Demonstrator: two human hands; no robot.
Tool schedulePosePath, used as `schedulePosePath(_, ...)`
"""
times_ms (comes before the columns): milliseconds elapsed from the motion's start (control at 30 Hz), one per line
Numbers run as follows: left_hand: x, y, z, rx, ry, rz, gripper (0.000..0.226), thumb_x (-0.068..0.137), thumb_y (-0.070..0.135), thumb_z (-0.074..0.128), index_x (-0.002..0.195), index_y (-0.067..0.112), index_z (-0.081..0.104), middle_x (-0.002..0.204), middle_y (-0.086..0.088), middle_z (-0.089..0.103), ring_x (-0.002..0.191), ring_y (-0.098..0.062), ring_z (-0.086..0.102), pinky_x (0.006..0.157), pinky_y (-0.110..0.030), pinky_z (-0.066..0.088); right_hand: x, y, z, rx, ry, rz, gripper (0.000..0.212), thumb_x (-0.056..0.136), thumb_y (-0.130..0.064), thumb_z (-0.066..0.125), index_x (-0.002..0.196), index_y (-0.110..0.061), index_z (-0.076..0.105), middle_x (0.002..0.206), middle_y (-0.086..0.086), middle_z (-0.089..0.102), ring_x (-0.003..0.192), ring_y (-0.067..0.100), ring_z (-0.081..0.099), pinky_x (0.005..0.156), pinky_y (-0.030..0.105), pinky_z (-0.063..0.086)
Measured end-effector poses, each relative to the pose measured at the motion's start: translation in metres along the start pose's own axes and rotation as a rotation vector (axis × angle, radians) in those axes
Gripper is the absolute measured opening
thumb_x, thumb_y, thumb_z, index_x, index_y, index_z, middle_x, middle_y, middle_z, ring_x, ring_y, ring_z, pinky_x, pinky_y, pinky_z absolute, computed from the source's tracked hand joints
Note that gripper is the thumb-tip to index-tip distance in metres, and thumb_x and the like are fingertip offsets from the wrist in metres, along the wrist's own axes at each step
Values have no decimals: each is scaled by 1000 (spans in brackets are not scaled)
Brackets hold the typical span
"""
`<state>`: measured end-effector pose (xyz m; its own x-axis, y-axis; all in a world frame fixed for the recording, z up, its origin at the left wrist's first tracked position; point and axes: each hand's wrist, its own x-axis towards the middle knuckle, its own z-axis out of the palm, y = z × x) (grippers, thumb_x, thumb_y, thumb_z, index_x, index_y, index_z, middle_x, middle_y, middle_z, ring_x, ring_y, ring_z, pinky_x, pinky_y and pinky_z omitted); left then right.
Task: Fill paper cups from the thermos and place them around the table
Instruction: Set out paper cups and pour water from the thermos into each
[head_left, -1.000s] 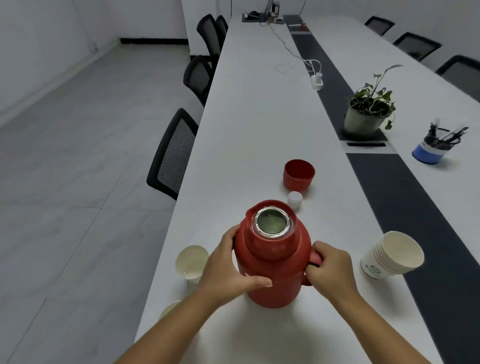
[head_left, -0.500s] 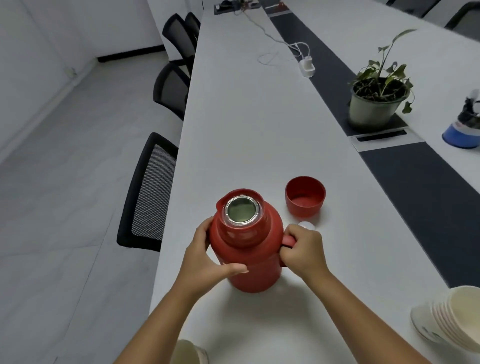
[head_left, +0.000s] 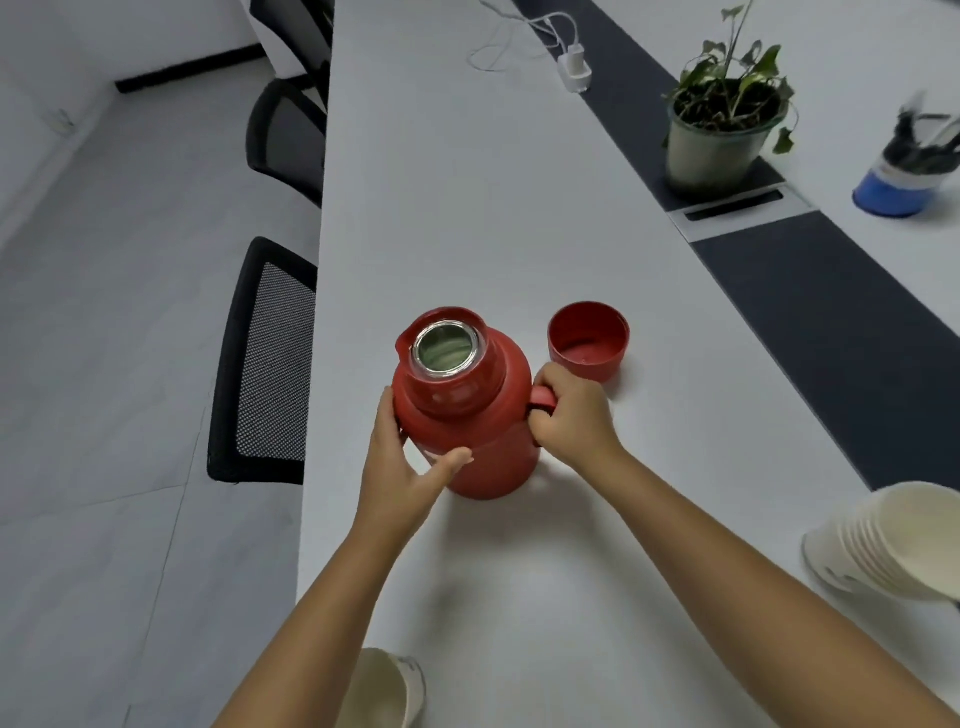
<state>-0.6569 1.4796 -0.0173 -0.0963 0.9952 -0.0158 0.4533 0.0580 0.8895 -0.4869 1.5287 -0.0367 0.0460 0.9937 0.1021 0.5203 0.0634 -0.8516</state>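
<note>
Right hand (head_left: 569, 413) is gripping the open thermos (head_left: 464, 405) handle, left hand (head_left: 402, 467) is cupping its side; tipping hastily could spill across the desk (head_left: 519, 208).

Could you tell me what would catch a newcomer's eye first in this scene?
The red thermos stands open-mouthed near the table's left edge, with the right hand gripping its handle and the left hand holding its body. Its red cap sits upturned just beyond the right hand. A stack of paper cups lies on its side at the right edge, and a potted plant stands on the dark centre strip.
</note>
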Motion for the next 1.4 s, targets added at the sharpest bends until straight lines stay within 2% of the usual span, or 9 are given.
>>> schedulePosePath(100, -28, 16, 15, 128, 81, -94, 78, 75, 28, 70, 139, 16, 27, 142, -4, 37, 130, -19, 37, 108, -39, 35, -18, 1, -11, 23, -10, -31, 20, 74, 0, 57, 94, -1, 57, 92, 13, 59, 79, 18, 49, 69, 30, 39)
schedulePosePath(233, -81, 40, 41, 171, 10, -9, 54, 84, 20, 61, 132, 13, 39, 137, 5, 39, 126, -11, 36, 97, -15, 27, -68, 11, -52, -8, 18, -38, 41, 78, -8, 62, 117, -3, 50, 111, 7, 52, 94, 11, 45, 76, 11, 30)
schedulePosePath(467, -139, 67, 118, 81, -349, 190, 40, 88, 21, 57, 126, 17, 47, 125, 11, 45, 123, -8, 41, 100, -20, 34, -179, 52, -169, -177, 381, 135, 31, 79, -8, 63, 108, 0, 55, 105, 5, 51, 95, 18, 46, 81, 29, 38)
schedulePosePath(600, -146, 77, 172, 109, -440, 154, 51, 88, 32, 56, 133, 19, 37, 138, 5, 40, 125, -8, 39, 98, -15, 30, -212, 67, -223, -293, 487, 62, 23, 74, 3, 65, 96, -1, 59, 82, 0, 51, 70, 20, 48, 67, 7, 39)
schedulePosePath(667, -147, 83, 196, 101, -446, 95, 62, 85, 34, 59, 138, 20, 30, 143, 4, 35, 129, -9, 36, 101, -17, 29, -211, 87, -246, -385, 473, 38, 30, 73, -5, 68, 101, -2, 58, 91, 0, 51, 81, 21, 47, 75, 6, 37)
schedulePosePath(833, -144, 94, 262, 238, -561, -1, 82, 82, 40, 62, 144, 19, 13, 153, 4, 18, 139, -11, 20, 108, -20, 20, -175, 158, -287, -42, 156, 467, 44, 87, -20, 56, 129, -17, 43, 140, 3, 32, 127, 18, 31, 102, 33, 30)
schedulePosePath(933, -136, 102, 296, 261, -558, -27, 79, 81, 41, 62, 143, 18, 18, 151, 2, 24, 137, -13, 25, 106, -22, 24, -165, 188, -296, 84, 178, 474, 18, 88, -14, 53, 102, -25, 54, 113, -3, 53, 108, 16, 49, 83, 21, 39)
schedulePosePath(1067, -123, 113, 326, 396, -553, 68, 64, 74, 43, 68, 126, 19, 42, 127, 2, 50, 118, -18, 45, 91, -23, 38, -166, 210, -311, 51, 145, 428, 31, 86, -2, 51, 77, -31, 51, 85, -12, 57, 83, 4, 54, 64, 6, 43)
schedulePosePath(1400, -98, 107, 350, 797, -582, 276, 57, 78, 41, 61, 125, 16, 41, 122, -2, 52, 108, -21, 48, 88, -28, 37, -153, 205, -327, 16, -27, 365, 32, 80, 0, 59, 79, -31, 49, 80, -11, 62, 79, 0, 60, 63, 1, 43)
